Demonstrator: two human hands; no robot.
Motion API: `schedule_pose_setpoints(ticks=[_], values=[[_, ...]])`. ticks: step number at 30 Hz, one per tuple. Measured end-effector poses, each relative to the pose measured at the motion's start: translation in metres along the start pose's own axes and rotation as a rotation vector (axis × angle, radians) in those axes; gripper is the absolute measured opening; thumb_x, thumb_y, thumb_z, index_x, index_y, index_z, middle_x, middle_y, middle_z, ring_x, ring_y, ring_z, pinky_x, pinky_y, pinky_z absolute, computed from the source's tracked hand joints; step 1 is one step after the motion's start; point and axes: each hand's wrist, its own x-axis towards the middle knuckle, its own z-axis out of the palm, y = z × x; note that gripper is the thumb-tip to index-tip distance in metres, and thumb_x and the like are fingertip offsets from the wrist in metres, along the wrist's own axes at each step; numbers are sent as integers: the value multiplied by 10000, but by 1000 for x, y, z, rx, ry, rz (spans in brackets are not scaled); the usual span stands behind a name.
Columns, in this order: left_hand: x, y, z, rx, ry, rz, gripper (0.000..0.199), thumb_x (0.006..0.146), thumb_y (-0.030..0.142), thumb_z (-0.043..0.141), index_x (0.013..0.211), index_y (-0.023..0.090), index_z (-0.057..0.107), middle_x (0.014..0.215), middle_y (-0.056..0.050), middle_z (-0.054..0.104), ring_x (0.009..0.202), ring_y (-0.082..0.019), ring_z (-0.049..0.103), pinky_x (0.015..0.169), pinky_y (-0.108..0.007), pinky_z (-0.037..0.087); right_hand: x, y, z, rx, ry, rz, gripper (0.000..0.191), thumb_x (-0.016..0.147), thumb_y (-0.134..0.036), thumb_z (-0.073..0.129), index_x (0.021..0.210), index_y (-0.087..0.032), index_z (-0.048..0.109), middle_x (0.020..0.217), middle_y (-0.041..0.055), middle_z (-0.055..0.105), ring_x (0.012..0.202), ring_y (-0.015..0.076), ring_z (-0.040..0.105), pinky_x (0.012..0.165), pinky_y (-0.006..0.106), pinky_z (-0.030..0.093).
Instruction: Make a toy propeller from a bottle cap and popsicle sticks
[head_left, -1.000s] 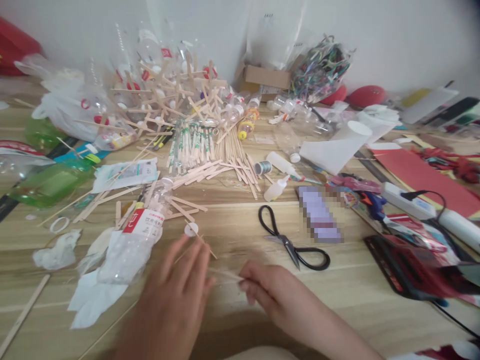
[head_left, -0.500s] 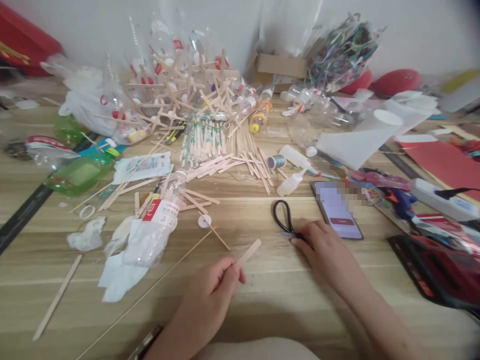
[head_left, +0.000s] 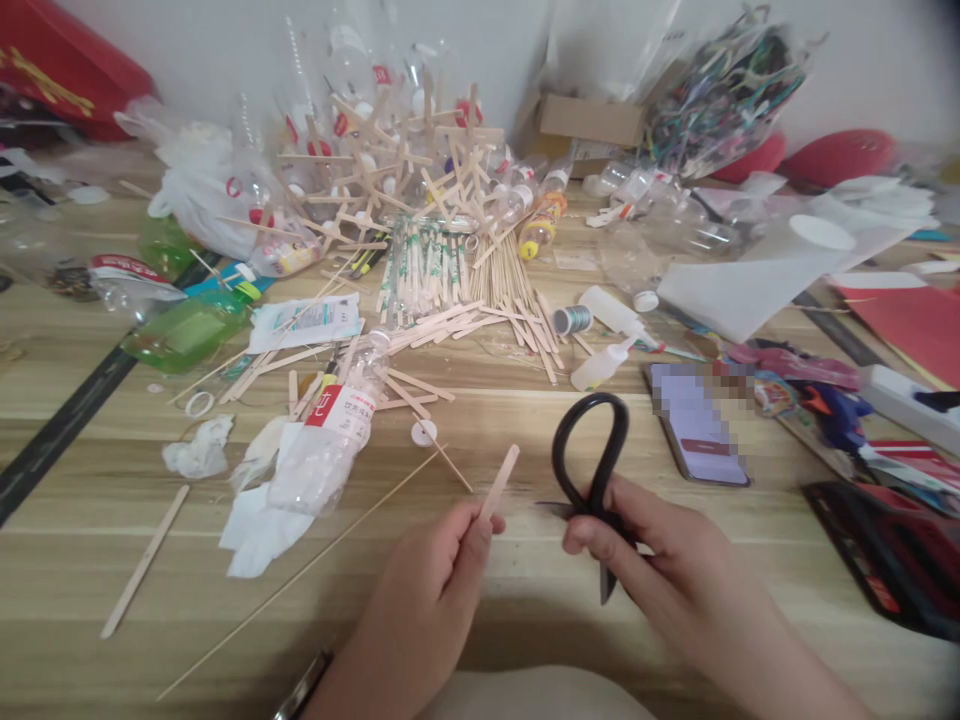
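My left hand [head_left: 442, 580] is closed round a flat wooden craft stick [head_left: 501, 475], whose rounded end points up and away. A pair of black-handled scissors [head_left: 556, 440] is gripped in my right hand [head_left: 667, 560], lifted off the table. One handle loop stands upward and a metal tip shows below my fingers; part of the scissors is hidden by the hand. Left of my hands, a long thin bamboo skewer [head_left: 300, 575] and a shorter stick lie near a white disc [head_left: 424, 432]. Another craft stick [head_left: 146, 560] rests at the far left.
A plastic bottle [head_left: 330, 450] with a red-and-white label lies on white paper at left. Craft sticks, skewers and several bottles crowd the back. Right stand a phone [head_left: 697, 430], a glue bottle [head_left: 600, 367], a wire spool [head_left: 572, 320] and a black-red case [head_left: 892, 550].
My right hand has picked the scissors up off the table and brought them closer to me, turning them upright. My left hand keeps the craft stick, now tilted more upright. The view has shifted slightly.
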Motion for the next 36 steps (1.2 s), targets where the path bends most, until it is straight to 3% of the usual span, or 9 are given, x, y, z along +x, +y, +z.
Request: schedule_pose_setpoints(ticks=[3,7,15,28,36], values=[[-3,1,-1,42,17,2,448,972,465,301,976,196,659,482,65,427,443,-148,413,465,-250,313,1,-2,12,-209,106,-182,248,1007,-352,397,888,-217,567,645,11,695,494,150,641,437,236,428],[-6,2,-1,125,69,83,404,979,410,322,863,215,656,529,34,543,480,-155,488,507,-260,339,1,-3,20,-406,113,-303,341,1047,-367,281,897,-201,538,579,-5,663,424,152,621,411,258,374],[-5,-1,-1,240,109,166,363,978,330,309,786,225,600,654,-13,680,602,-179,627,535,-270,348,3,-8,24,-484,114,-336,370,1055,-359,248,863,-203,524,512,-32,613,365,134,574,390,255,317],[-7,-3,1,400,132,203,351,980,304,319,736,227,558,575,-2,643,496,-166,576,486,-286,280,1,-8,26,-533,95,-342,356,1057,-342,244,910,-193,531,507,-42,596,373,134,574,393,265,309],[-6,-5,2,407,138,233,334,979,276,308,750,234,547,591,-8,657,510,-167,597,490,-286,293,-1,-5,30,-542,89,-375,340,1053,-297,276,840,-201,523,539,-29,600,412,131,589,417,272,336]])
